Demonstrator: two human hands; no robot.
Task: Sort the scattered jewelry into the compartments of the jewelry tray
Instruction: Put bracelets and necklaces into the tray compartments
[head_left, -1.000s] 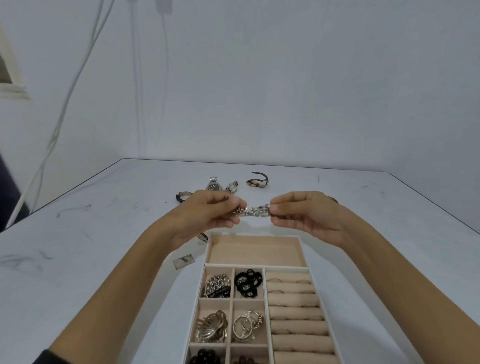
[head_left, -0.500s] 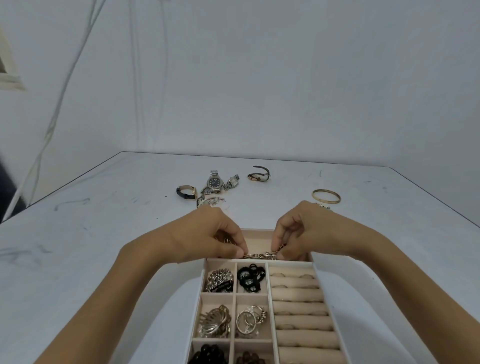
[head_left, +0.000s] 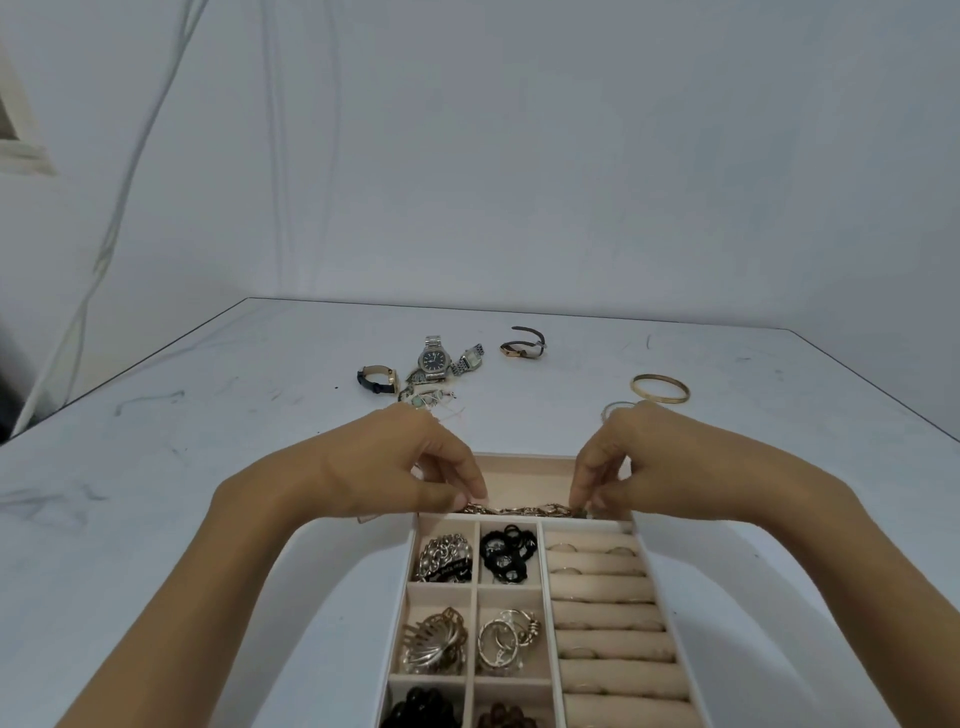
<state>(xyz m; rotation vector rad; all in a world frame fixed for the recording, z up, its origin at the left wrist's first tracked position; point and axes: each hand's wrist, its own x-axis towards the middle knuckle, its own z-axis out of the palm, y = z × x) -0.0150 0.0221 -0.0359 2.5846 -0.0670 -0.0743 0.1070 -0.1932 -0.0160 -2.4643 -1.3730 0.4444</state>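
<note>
Two ends of a chain bracelet (head_left: 524, 511), one pinched by the left hand (head_left: 410, 467), one by the right hand (head_left: 631, 462), stretched low along the near wall of the tray's (head_left: 524, 458) wide far compartment. Just nearer than the grip: black hair ties (head_left: 506, 553), ring rolls (head_left: 597, 566). Beyond it, on the table (head_left: 208, 415): watches (head_left: 434, 359), gold bangle (head_left: 660, 388).

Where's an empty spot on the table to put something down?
Bare tabletop left of the jewelry tray, and right of it nearer than the gold bangle. Crowded: the watches heaped beyond the left hand, and the tray's small compartments.
</note>
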